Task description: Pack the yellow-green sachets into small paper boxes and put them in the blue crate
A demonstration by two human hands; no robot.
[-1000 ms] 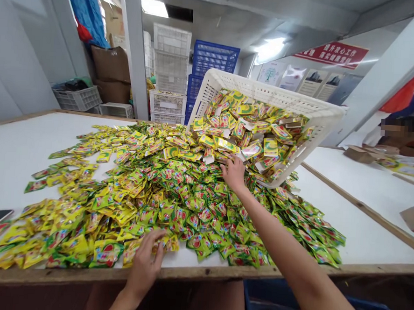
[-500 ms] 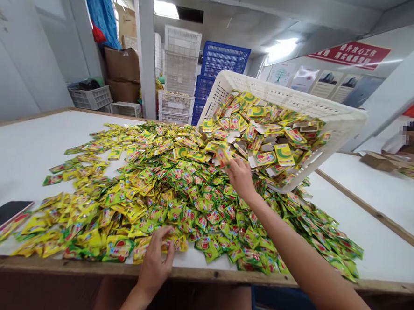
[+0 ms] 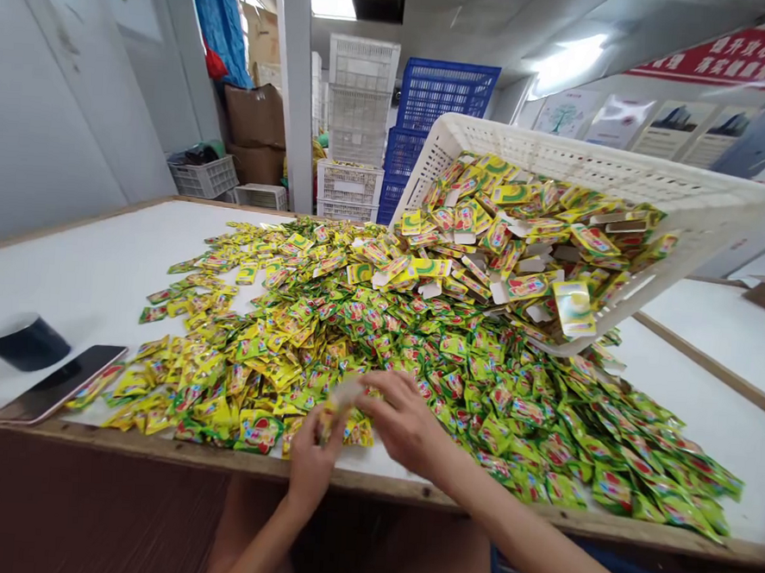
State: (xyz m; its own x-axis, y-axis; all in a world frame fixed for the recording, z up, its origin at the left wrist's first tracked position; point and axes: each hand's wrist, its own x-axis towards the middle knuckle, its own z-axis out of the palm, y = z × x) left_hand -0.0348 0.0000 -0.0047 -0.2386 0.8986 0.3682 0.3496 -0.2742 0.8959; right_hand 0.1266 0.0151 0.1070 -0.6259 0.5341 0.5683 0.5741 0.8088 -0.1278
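Near the table's front edge my two hands meet at a small carton (image 3: pixel 345 394), blurred, with a pale end showing. My left hand (image 3: pixel 310 464) pinches its lower part between thumb and fingers. My right hand (image 3: pixel 404 417) has its fingers closed at the carton's upper right side. Around and behind them spreads a heap of candy packets, yellow ones (image 3: pixel 261 361) to the left and green ones (image 3: pixel 454 386) to the right. A white plastic basket (image 3: pixel 585 156) lies tilted toward me on the heap, filled with small yellow cartons (image 3: pixel 528 287), some with open flaps.
At the left of the table lie a phone (image 3: pixel 65 384) and a dark cup (image 3: pixel 26 342). A wooden strip (image 3: pixel 708 363) edges the table on the right. White crates (image 3: pixel 358 103) and blue crates (image 3: pixel 442 100) are stacked behind.
My right hand has come from the basket's front edge down to my left hand, bringing a small carton. My left hand has closed on it. The view has swung left.
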